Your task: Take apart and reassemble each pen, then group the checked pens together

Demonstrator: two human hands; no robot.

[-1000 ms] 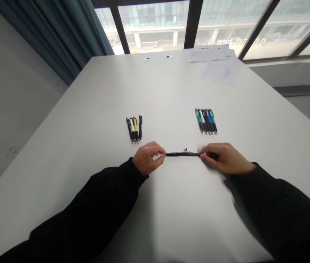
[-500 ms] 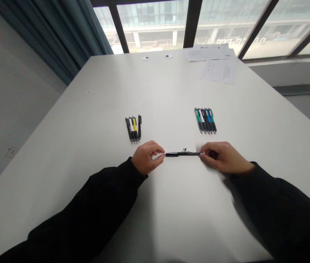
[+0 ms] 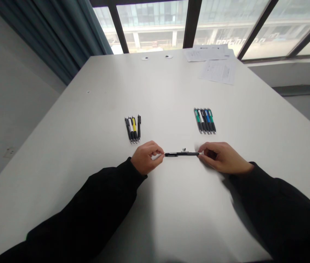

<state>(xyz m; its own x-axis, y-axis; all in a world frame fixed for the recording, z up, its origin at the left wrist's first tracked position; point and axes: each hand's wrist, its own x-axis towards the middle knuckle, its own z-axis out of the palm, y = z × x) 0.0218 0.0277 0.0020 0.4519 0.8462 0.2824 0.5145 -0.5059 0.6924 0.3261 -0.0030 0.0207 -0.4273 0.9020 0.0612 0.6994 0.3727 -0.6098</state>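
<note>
A black retractable pen lies level across the middle of the view, just above the white table. My left hand pinches its left end between thumb and fingers, and my right hand grips its right end. A tiny pale part sits on the table just behind the pen. Farther back stand two small groups of pens: black, white and yellow ones to the left, and green, white and blue ones to the right.
The white table stretches far ahead, with loose printed papers at its far right and two round cable grommets at its far edge. Windows lie beyond it, with a dark curtain at the left.
Both hands still hold the pen in the same pose. The whole scene has drifted slightly left in the view.
</note>
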